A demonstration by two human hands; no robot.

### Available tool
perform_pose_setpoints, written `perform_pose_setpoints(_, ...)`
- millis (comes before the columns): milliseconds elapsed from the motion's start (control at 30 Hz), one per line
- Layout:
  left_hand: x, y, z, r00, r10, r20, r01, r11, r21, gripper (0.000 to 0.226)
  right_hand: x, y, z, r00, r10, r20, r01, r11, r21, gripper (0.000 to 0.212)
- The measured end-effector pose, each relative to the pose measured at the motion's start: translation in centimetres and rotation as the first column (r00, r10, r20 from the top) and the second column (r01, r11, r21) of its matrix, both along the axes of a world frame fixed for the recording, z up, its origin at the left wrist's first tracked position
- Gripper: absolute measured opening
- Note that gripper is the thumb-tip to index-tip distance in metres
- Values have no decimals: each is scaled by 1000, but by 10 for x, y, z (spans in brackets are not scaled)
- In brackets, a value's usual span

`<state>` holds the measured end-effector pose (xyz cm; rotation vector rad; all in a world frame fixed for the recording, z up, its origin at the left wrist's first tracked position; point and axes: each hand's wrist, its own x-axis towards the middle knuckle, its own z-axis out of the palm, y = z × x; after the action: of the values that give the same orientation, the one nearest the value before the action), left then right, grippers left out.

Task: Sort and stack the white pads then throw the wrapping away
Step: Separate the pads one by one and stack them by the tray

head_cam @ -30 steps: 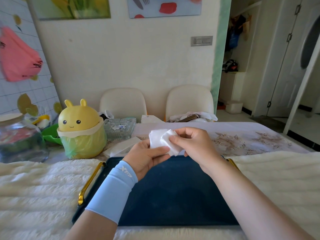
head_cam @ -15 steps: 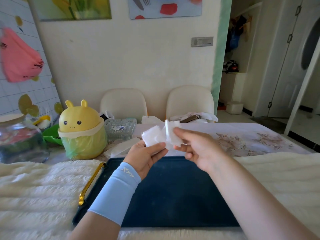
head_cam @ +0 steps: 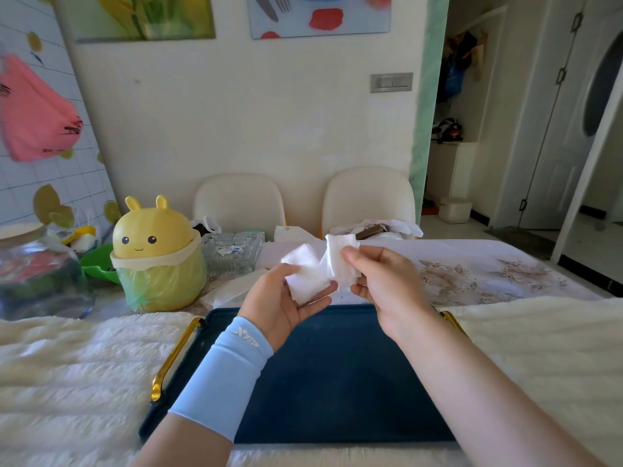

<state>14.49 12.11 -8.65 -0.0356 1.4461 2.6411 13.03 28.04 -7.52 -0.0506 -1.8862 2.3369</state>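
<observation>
Right hand [head_cam: 381,281] pinches one white pad [head_cam: 341,261] between thumb and fingers, just beside the remaining pads [head_cam: 306,276]; left hand [head_cam: 283,301] grips those, above the blue tray [head_cam: 337,382]; no finished stack in view, so sorting judged early; wrapping not identifiable, disposal outstanding; yellow bin [head_cam: 158,261] stands left.

The room is bright with soft, even daylight. It seems to come from the right of my right hand [head_cam: 384,284], where the floor past the doorway shines. The white pads [head_cam: 308,276] in my hands are so bright that their texture is washed out. Below my left hand [head_cam: 283,305], the dark tray [head_cam: 337,382] shows only weak, soft shadows. Far left of that hand, the glass jar [head_cam: 37,274] and the pink bag [head_cam: 33,112] look smeared. Far right, the door frame [head_cam: 588,156] leans, bent by the wide lens.
</observation>
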Motion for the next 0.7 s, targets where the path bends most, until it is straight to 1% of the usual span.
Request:
perform_pose_setpoints(100, -4, -7, -4, 990, 141, 32, -132, 970, -202, 29, 2, 9, 6, 990, 86, -111, -64, 980, 190, 13)
perform_pose_setpoints(167, -3, -9, -4, 994, 108, 15, -99, 954, -284, 26, 3, 12, 10, 975, 175, -141, -131, 953, 272, 13)
perform_pose_setpoints(267, 2, -7, -1, 1000, -1, -5, -1, 935, -354, 19, 5, 14, 13, 963, 223, -152, -156, 919, 363, 11)
perform_pose_setpoints(333, 3, -4, 1, 999, -31, -21, 21, 929, -371, 22, 5, 12, 12, 962, 221, -160, -144, 909, 392, 13)
perform_pose_setpoints(467, 6, -1, 4, 995, -93, -23, 79, 936, -343, 31, 6, 12, 11, 963, 199, -181, -101, 892, 441, 12)
perform_pose_setpoints(600, 9, -1, 7, 990, -136, -25, 122, 943, -311, 32, 6, 10, 11, 968, 182, -175, -74, 866, 494, 10)
perform_pose_setpoints(700, 11, -2, 5, 970, -229, -81, 189, 922, -337, 36, 7, 10, 11, 975, 173, -136, -95, 888, 449, 7)
